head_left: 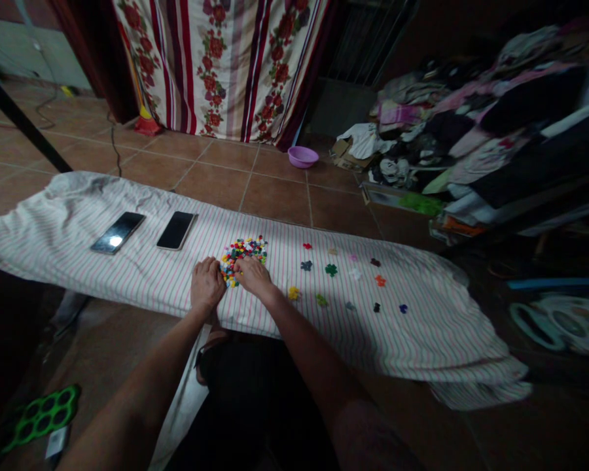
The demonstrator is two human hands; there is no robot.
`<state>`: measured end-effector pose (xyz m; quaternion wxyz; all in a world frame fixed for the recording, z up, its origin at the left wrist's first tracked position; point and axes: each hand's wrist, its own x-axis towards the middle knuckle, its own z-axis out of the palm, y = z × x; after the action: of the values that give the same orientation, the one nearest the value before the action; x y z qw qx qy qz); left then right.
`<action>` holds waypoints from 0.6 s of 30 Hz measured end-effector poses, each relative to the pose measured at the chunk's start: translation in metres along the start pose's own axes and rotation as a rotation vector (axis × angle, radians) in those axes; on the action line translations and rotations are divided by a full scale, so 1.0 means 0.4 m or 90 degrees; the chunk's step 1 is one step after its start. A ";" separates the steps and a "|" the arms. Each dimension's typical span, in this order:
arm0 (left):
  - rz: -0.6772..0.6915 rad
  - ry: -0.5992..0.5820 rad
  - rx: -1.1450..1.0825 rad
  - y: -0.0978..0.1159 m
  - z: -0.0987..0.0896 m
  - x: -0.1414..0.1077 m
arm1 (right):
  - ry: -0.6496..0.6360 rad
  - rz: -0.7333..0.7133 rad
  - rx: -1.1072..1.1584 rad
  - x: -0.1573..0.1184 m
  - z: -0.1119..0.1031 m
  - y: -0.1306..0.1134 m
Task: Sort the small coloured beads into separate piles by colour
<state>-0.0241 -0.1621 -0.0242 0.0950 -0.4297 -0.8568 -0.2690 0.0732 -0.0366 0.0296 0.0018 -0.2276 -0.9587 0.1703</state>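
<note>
A mixed pile of small coloured plastic pieces [245, 248] lies on a striped cloth [275, 317]. My left hand [207, 283] rests flat against the pile's left edge, holding nothing that I can see. Reaching into the pile's front right, my right hand [252, 276] has its thumb and fingertips drawn together; whatever is between them is too small to name. Small single-colour groups are spread to the right, among them a yellow group [293, 293], a dark green group [330, 269], a grey group [306, 265], an orange group [380, 280] and a blue group [403, 308].
Two phones, a left one [118, 232] and a right one [177, 230], lie left of the pile. Beyond the cloth, a purple basin [303, 157] sits on the tiled floor before a flowered curtain [216, 72]. Clothes [451, 124] are heaped at the right.
</note>
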 end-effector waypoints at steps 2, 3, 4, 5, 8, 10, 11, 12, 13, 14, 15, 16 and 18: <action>0.004 0.000 0.007 0.000 0.000 0.000 | 0.003 -0.008 0.002 0.001 0.002 0.002; 0.005 0.002 0.009 0.000 0.000 0.000 | 0.004 -0.012 0.000 0.001 0.003 0.002; 0.005 0.005 0.010 0.000 0.000 0.000 | 0.005 -0.017 -0.002 0.002 0.004 0.002; 0.004 0.009 0.010 0.000 0.001 0.000 | 0.003 -0.021 -0.005 0.003 0.004 0.002; 0.009 0.017 0.008 -0.001 0.003 -0.001 | -0.015 -0.026 -0.016 0.008 -0.001 -0.006; 0.010 0.021 0.007 -0.002 0.005 -0.001 | -0.023 -0.027 -0.026 0.012 -0.006 -0.014; 0.010 0.022 0.007 -0.002 0.005 -0.001 | -0.025 -0.027 -0.033 0.014 -0.008 -0.018; 0.010 0.022 0.008 -0.002 0.005 -0.001 | -0.026 -0.026 -0.039 0.016 -0.009 -0.021; 0.009 0.021 0.008 -0.002 0.005 -0.001 | -0.027 -0.026 -0.045 0.019 -0.009 -0.023; 0.008 0.020 0.008 -0.002 0.005 -0.001 | -0.027 -0.025 -0.048 0.021 -0.007 -0.024; 0.006 0.018 0.007 -0.002 0.005 -0.001 | -0.026 -0.023 -0.049 0.023 -0.004 -0.024; 0.004 0.016 0.007 -0.001 0.004 0.000 | -0.023 -0.022 -0.048 0.025 -0.001 -0.023; 0.002 0.012 0.004 0.000 0.002 0.000 | -0.010 -0.023 -0.038 0.027 0.008 -0.017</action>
<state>-0.0240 -0.1616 -0.0248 0.1045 -0.4281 -0.8560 -0.2704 0.0604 -0.0386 0.0282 -0.0092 -0.2090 -0.9674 0.1429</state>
